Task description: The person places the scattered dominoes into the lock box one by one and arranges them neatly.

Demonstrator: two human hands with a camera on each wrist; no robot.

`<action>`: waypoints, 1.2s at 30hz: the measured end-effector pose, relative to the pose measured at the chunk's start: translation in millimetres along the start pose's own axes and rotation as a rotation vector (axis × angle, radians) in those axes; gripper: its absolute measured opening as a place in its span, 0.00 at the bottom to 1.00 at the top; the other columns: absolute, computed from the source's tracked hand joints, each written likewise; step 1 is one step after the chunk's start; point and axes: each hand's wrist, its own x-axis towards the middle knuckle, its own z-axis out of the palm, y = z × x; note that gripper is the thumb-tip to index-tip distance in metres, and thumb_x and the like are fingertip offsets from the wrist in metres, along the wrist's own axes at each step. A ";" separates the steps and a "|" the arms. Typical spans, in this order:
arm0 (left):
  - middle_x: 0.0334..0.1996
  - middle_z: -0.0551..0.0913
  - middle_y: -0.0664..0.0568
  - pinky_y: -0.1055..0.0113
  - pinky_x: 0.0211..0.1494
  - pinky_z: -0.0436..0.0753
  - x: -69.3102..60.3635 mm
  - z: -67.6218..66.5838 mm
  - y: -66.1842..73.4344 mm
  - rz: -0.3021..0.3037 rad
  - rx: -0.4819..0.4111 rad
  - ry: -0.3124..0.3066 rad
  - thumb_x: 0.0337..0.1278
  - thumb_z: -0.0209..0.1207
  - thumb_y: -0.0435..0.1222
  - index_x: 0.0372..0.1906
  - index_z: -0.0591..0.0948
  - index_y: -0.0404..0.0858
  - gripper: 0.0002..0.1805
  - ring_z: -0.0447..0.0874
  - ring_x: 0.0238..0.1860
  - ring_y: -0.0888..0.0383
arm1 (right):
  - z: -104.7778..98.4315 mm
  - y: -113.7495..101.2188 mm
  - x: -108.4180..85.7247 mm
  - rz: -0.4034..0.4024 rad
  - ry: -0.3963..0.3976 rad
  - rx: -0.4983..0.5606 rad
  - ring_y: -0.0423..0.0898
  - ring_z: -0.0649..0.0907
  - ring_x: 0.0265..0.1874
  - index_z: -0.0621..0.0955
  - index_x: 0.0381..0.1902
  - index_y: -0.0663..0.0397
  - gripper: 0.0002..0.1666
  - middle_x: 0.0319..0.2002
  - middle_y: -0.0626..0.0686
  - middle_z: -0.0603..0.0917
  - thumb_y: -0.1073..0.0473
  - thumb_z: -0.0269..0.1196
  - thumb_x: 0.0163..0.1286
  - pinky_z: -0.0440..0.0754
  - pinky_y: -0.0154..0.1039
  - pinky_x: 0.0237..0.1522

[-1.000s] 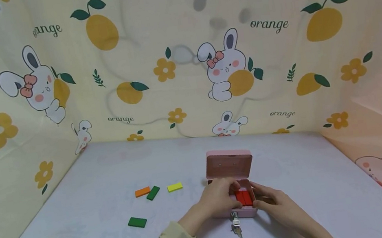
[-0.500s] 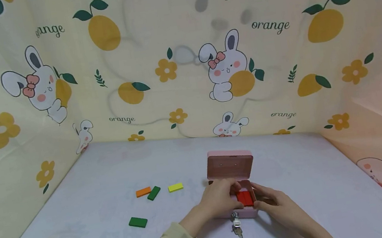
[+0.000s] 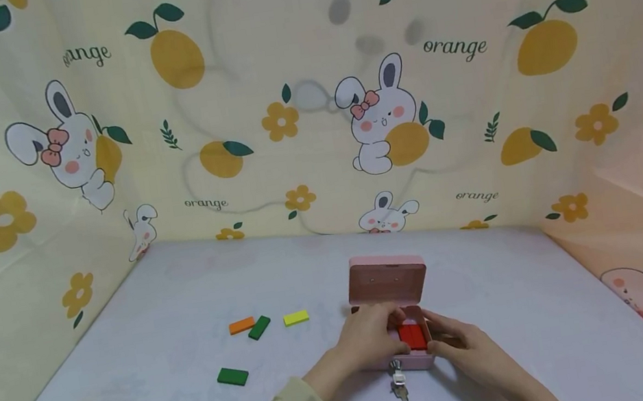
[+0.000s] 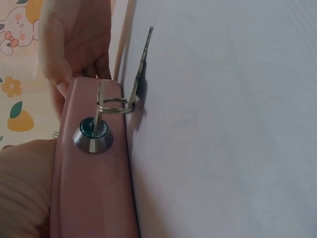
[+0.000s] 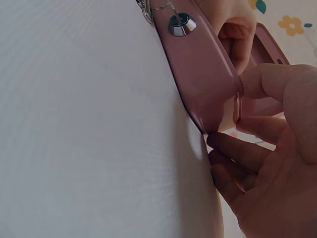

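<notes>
A pink metal cash box [image 3: 415, 360] stands on the table with its lid [image 3: 387, 281] raised. Red rectangular blocks [image 3: 412, 336] lie side by side inside. My left hand [image 3: 369, 335] reaches into the box from the left; its thumb and forefinger pinch a red block at its near and far ends, though the palm hides part of it. At the box's right side, my right hand [image 3: 464, 342] holds the wall, thumb near the front corner and fingers along the outside in the right wrist view. A key sits in the front lock [image 4: 93, 135], with a second key [image 4: 141, 67] hanging from its ring.
On the table left of the box lie an orange block [image 3: 242, 325], a green block [image 3: 259, 327] beside it, a yellow block [image 3: 296, 318] and another green block [image 3: 232, 377]. A printed cloth [image 3: 314, 153] hangs behind and at both sides.
The red blocks, with a visible line between them a second ago, now sit closer together. Both hands stay almost in place; the head view has shifted slightly.
</notes>
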 end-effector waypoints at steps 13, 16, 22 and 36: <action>0.37 0.84 0.60 0.71 0.46 0.78 0.7 1.3 -1.2 -0.013 0.005 0.006 0.43 0.77 0.39 0.46 0.82 0.43 0.22 0.79 0.39 0.69 | 1.8 -3.3 -1.5 0.004 0.017 0.000 0.55 0.78 0.57 0.69 0.72 0.49 0.36 0.63 0.57 0.76 0.55 0.65 0.68 0.68 0.61 0.61; 0.37 0.84 0.60 0.71 0.46 0.77 0.3 1.3 -1.4 -0.010 0.008 0.011 0.43 0.77 0.39 0.46 0.83 0.43 0.22 0.79 0.39 0.68 | 2.2 -3.3 -1.7 -0.007 0.019 -0.003 0.55 0.78 0.58 0.68 0.72 0.49 0.36 0.63 0.57 0.75 0.54 0.65 0.68 0.68 0.61 0.61; 0.37 0.84 0.60 0.71 0.46 0.77 0.1 1.3 -1.2 -0.005 0.013 0.014 0.43 0.77 0.40 0.46 0.83 0.43 0.22 0.79 0.39 0.68 | 2.2 -3.2 -2.0 -0.012 0.018 0.002 0.54 0.78 0.57 0.68 0.72 0.50 0.36 0.63 0.57 0.75 0.55 0.65 0.68 0.68 0.61 0.61; 0.37 0.84 0.61 0.71 0.46 0.77 -0.8 0.0 0.3 -0.004 0.015 0.010 0.43 0.77 0.41 0.45 0.83 0.43 0.21 0.78 0.39 0.68 | 2.7 -3.9 -2.4 0.004 0.018 0.011 0.54 0.79 0.57 0.69 0.72 0.49 0.35 0.63 0.56 0.76 0.57 0.65 0.69 0.69 0.61 0.61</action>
